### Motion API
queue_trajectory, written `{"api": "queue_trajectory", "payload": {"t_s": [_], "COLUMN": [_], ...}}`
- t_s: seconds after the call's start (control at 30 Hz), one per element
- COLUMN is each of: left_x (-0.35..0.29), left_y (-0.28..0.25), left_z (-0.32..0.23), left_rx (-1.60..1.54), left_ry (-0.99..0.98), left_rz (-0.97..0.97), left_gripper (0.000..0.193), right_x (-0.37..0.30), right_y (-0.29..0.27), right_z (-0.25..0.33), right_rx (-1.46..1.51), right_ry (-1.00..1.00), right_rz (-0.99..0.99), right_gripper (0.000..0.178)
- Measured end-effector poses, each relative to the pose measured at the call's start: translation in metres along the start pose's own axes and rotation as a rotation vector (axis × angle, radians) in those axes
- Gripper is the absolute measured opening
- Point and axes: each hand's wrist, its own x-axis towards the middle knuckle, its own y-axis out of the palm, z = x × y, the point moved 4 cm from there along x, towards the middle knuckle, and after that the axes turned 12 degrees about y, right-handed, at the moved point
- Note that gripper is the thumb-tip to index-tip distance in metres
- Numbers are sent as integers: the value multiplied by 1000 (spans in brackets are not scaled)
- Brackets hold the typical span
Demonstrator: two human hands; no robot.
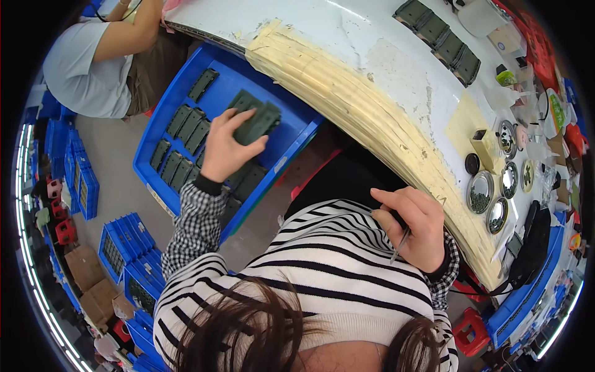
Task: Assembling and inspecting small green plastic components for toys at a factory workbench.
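Note:
My left hand [229, 146] reaches over a blue plastic bin [150, 133] and grips dark green rectangular casings [257, 116], slightly blurred, between thumb and fingers. They look like two lying side by side. Below and beside the hand, several similar green casings [178, 168] lie in rows inside the bin. My right hand [414, 224] is held in front of my striped top, closed round a thin metal tool [400, 245] that looks like tweezers; its far end is hidden by the fingers.
The white table [359, 37] has a taped, padded edge [347, 93]. A row of green casings [441, 40] lies on it, with round tins of small parts [480, 193] at the right. A co-worker [93, 68] sits at the upper left. Stacked blue bins [127, 245] stand on the floor.

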Motion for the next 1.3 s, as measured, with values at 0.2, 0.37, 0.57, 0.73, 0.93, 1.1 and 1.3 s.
{"api": "queue_trajectory", "payload": {"t_s": [0.2,0.37,0.57,0.73,0.93,1.1,1.3], "left_x": [10,104,218,260,290,308,341], "left_y": [-105,-96,-19,-7,0,0,-14], "left_z": [-1,-40,-37,-23,-10,-24,-35], "left_rx": [-1214,-1760,-1714,-1604,-1473,-1135,-621], "left_ry": [-198,233,-125,-237,-353,-399,-464], "left_rz": [-66,534,882,917,1156,1130,1207], "left_gripper": [76,72,69,72,71,73,72], "right_x": [2,12,3,1,8,11,11], "right_y": [-3,-20,-32,-37,-38,-37,-38], "right_z": [-3,2,-6,-19,-25,-29,-26], "right_rx": [12,6,-11,44,86,82,74], "right_ry": [-22,-21,16,74,68,64,44], "right_rz": [19,-108,-144,-130,-97,-77,-67], "right_gripper": [29,29,27,25,26,26,27]}}
